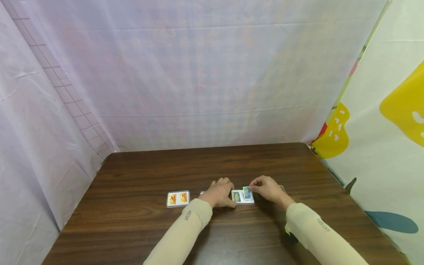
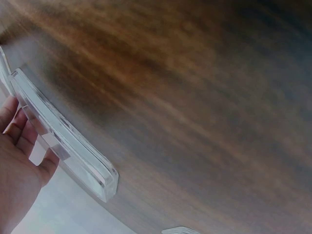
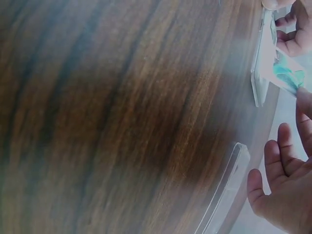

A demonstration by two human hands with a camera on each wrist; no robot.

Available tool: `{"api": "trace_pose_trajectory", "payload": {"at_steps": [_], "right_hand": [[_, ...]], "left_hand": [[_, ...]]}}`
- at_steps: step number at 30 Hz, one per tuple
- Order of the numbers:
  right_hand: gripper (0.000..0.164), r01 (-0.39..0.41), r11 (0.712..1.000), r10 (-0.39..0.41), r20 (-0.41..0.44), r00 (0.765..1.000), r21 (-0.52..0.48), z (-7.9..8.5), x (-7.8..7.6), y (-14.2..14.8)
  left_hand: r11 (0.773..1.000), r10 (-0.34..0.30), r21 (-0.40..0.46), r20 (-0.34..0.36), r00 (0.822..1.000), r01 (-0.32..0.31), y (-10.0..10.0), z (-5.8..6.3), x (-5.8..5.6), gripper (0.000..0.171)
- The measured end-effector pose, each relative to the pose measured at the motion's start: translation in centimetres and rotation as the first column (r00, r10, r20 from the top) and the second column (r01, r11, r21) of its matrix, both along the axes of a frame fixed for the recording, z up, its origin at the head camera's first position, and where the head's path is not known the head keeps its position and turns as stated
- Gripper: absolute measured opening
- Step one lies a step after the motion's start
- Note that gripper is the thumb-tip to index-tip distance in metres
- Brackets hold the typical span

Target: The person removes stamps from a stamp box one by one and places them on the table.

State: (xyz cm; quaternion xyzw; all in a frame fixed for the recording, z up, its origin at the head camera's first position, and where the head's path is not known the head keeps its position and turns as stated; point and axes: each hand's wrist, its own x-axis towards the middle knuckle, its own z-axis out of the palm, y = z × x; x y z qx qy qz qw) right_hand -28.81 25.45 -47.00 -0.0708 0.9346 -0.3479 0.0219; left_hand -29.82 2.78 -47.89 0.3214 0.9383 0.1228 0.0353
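Note:
A flat clear case [image 1: 246, 202] with a white insert lies in front of me, a green-bordered stamp [image 1: 236, 197] on its left half. My left hand [image 1: 218, 193] holds this case at its left end, thumb at the near edge and index finger at the far edge. Between thumb and index finger, my right hand [image 1: 269, 189] pinches a second stamp [image 1: 247, 193], blue and green, tilted over the case's right half. The right wrist view shows this stamp [image 3: 288, 74] raised at an angle, its lower edge near the case [image 3: 261, 68]; contact is hard to tell.
Left on the brown table [image 1: 139, 184] lies a clear case [image 1: 178, 199] with two orange stamps. Another clear case [image 2: 68, 139] sits beneath my left hand, mostly hidden in the head view. One more clear case [image 3: 226, 190] is below my right hand. A curtain [image 1: 198, 92] hangs behind.

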Motion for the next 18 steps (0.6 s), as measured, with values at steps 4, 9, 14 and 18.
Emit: {"api": "trace_pose_trajectory", "payload": {"at_steps": [4,9,14,18], "right_hand": [[0.011,0.014,1.0,-0.014,0.022,1.0,-0.027,0.3,0.12,0.06],[0.013,0.041,0.996,-0.035,0.069,0.997,-0.085,0.59,0.33,0.2],[0.013,0.038,0.989,-0.025,0.091,0.996,-0.144,0.62,0.48,0.52],[0.011,0.043,0.987,-0.03,0.084,0.996,-0.155,0.74,0.7,0.58]], "left_hand": [[1.0,0.002,-0.003,-0.003,1.0,-0.002,0.03,-0.11,-0.08,0.052],[1.0,0.001,-0.008,-0.008,1.0,-0.001,0.04,-0.16,-0.13,0.052],[1.0,0.004,-0.01,-0.003,1.0,-0.004,0.04,-0.1,-0.03,0.052],[1.0,0.008,-0.013,0.0,1.0,-0.008,0.05,-0.08,0.0,0.052]]}}
